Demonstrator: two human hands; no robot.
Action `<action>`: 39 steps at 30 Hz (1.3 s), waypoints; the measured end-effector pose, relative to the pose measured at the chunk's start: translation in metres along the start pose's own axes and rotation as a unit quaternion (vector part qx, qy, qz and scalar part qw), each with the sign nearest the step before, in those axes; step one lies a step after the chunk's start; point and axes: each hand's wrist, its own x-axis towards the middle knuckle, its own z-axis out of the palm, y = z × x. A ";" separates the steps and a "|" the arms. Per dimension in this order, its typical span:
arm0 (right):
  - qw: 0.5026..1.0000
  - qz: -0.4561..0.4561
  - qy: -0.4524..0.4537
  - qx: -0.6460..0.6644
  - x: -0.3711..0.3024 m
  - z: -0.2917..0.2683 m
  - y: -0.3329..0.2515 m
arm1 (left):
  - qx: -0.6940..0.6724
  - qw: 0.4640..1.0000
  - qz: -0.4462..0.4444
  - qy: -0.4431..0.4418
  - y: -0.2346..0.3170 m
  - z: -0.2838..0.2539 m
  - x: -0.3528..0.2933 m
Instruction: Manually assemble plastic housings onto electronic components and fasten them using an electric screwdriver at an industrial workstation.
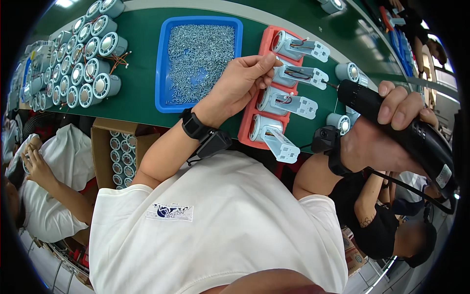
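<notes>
Gripping a black electric screwdriver (360,99), the right hand (377,142) is nearest the lens, fingers curled round the barrel. Its bit (334,86) points left at the outer end of a pale blue bracket (317,77), second from the far end of the row. Looks right up against it, but I can't swear it's touching.

Left hand (240,85) comes in from the other side, thumb and index narrowed to a pinch just over the motor (281,76) on that same unit. Can't tell if there's a screw in there, the fingertips hide it. So the bracket basically sits between the left fingertips and the screwdriver.

That unit is seated in a red fixture (247,126) with three others, all their brackets sticking out to the right.

Off the bench (147,51) edge at left, an open cardboard box (102,161) is packed with round parts. Up on the green top, left of the fixture, there's a blue tray (160,73) full of small silver screws (198,54). Spare motors (346,72) stand right of the fixture, and a big cluster of motors (78,73) fills the far left.
</notes>
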 end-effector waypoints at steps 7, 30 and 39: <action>0.980 0.003 0.147 0.134 -0.016 -0.007 -0.029 | -0.027 0.996 -0.010 0.083 0.006 0.014 -0.006; 0.996 0.047 0.070 0.018 -0.012 -0.007 -0.028 | -0.009 0.985 -0.076 0.157 0.033 -0.014 -0.071; 0.994 0.059 -0.056 0.079 -0.002 -0.007 -0.004 | 0.011 0.996 -0.088 -0.030 0.026 -0.034 -0.072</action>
